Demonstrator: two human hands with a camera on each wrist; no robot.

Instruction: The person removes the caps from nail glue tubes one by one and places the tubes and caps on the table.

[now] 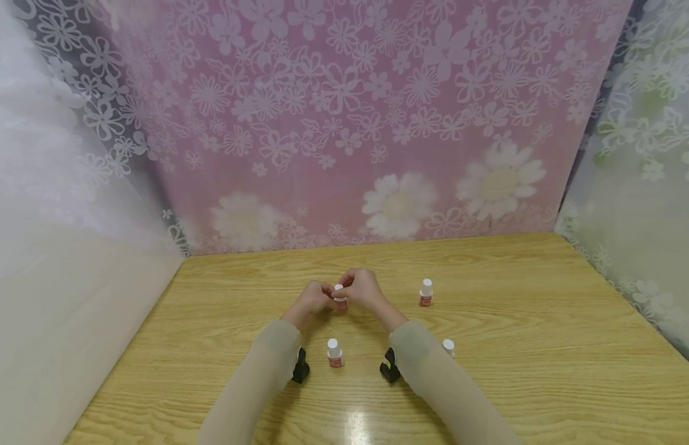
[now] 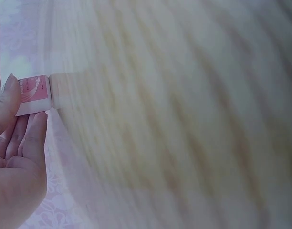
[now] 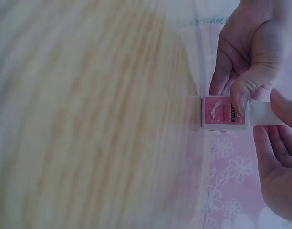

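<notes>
My left hand (image 1: 312, 298) pinches the body of a small white glue bottle (image 3: 224, 113) with a pink label, its thumb lying across the label. At the bottle's white cap (image 3: 266, 113), my right hand (image 1: 363, 289) has its thumb and fingers on either side, gripping it. The bottle stands upright with its base at the wooden table. In the left wrist view the left hand (image 2: 22, 148) covers the upper part of the bottle (image 2: 34, 94). The right wrist view shows the right hand (image 3: 282, 162) beside the cap.
Similar bottles stand on the wooden table (image 1: 211, 346): one (image 1: 335, 353) between the forearms, one (image 1: 426, 293) at the right, and one (image 1: 448, 347) partly hidden by the right sleeve. Black wrist devices (image 1: 301, 367) hang below the wrists. A floral pink curtain (image 1: 322, 154) borders the back.
</notes>
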